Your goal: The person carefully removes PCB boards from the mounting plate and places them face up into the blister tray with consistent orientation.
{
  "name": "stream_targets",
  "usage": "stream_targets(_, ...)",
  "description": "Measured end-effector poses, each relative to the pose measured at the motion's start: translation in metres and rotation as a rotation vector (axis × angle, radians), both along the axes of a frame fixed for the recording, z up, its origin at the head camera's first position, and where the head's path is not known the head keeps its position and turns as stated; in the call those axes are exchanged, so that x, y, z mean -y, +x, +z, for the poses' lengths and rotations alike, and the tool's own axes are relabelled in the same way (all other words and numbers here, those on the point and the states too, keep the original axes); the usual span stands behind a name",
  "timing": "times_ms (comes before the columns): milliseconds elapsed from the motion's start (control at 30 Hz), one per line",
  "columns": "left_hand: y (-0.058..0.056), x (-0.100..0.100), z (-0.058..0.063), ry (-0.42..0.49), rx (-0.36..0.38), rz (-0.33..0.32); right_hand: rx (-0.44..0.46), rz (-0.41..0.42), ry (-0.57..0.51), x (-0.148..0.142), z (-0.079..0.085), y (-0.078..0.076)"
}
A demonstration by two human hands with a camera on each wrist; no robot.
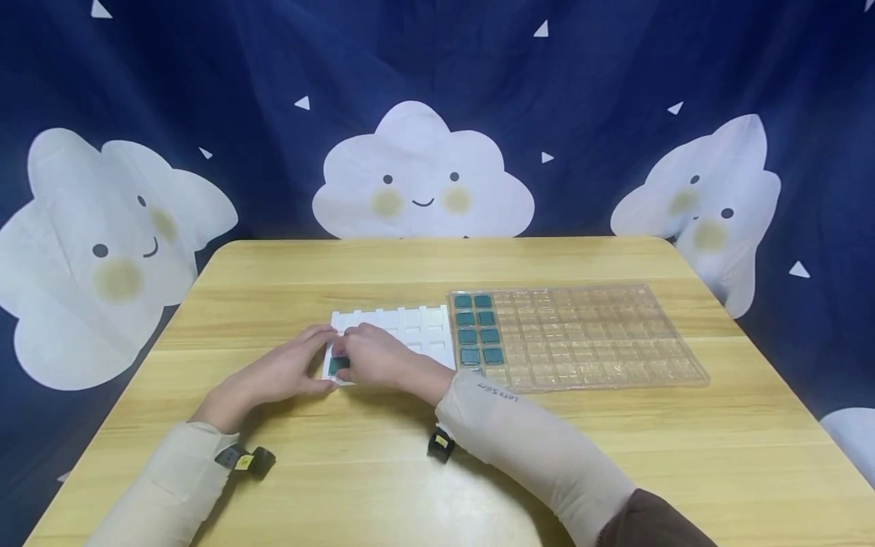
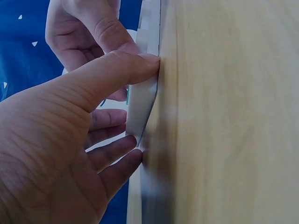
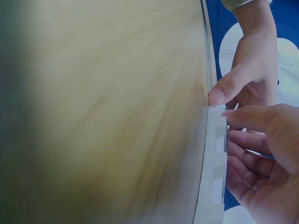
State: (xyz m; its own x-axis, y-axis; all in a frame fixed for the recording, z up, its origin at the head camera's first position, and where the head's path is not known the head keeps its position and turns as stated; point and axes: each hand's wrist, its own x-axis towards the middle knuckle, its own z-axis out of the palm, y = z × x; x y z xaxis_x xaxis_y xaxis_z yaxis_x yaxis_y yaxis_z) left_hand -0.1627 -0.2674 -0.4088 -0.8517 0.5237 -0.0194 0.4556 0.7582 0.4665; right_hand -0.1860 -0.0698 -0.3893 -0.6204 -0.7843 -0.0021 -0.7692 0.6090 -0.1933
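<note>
A white compartmented tray [image 1: 437, 349] lies flat on the table, with a green square chip [image 1: 338, 365] in its near left part. My left hand [image 1: 279, 371] holds that tray at its left end. In the left wrist view its thumb [image 2: 140, 66] presses the near edge, and the other fingers reach along the side. Over the left part of the tray, my right hand [image 1: 374, 355] has bent fingers beside the green chip. Its thumb touches the tray's near rim in the right wrist view. Whether anything is between its fingertips is hidden.
A clear plastic tray [image 1: 581, 374] with many pockets lies right of the white tray. Several green chips [image 1: 488, 335] fill its left columns; a couple show a dotted face. The wooden table [image 1: 383, 471] extends toward me. Behind it hangs a dark blue cloth [image 1: 260, 61] with clouds.
</note>
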Motion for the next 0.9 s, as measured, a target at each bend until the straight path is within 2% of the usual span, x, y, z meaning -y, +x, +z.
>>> stream_targets(333, 0.000, 0.000, 0.000, -0.004, -0.007, 0.000, 0.028, -0.007, -0.034, -0.003, 0.001, 0.000)
stream_targets(533, -0.001, -0.001, -0.001, -0.013, -0.016, -0.005, 0.065, -0.025, -0.041, -0.011, 0.005, 0.000)
stream_targets(900, -0.001, -0.001, -0.001, -0.023, -0.008, 0.002, 0.079, -0.035, -0.060, -0.026, 0.014, 0.000)
